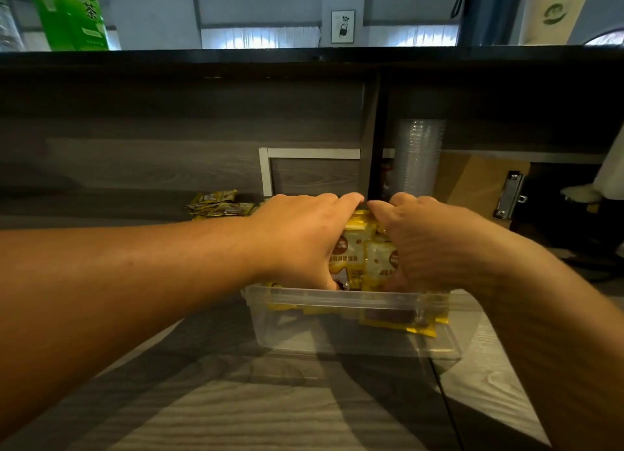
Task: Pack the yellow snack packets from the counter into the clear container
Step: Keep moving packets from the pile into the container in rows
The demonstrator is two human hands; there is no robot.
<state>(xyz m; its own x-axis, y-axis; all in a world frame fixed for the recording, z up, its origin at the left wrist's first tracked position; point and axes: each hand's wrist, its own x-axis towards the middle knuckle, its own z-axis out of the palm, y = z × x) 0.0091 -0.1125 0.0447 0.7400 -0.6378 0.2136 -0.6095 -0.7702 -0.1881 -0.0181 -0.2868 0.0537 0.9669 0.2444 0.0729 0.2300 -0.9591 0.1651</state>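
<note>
A clear plastic container point(354, 339) stands on the grey wood-grain counter, with several yellow snack packets lying on its floor. Above its far rim a bundle of yellow snack packets point(363, 258) is squeezed between both hands. My left hand point(304, 238) presses the bundle from the left and my right hand point(435, 244) from the right, fingertips almost meeting on top. More yellow packets point(217, 206) lie loose on the counter behind my left wrist, at the back panel.
A tall back panel and overhanging shelf close off the counter's far side. A stack of clear plastic cups point(418, 157) stands behind the container, a clipboard point(510, 194) leans at the right. A green tea bottle point(72, 13) sits on the upper ledge.
</note>
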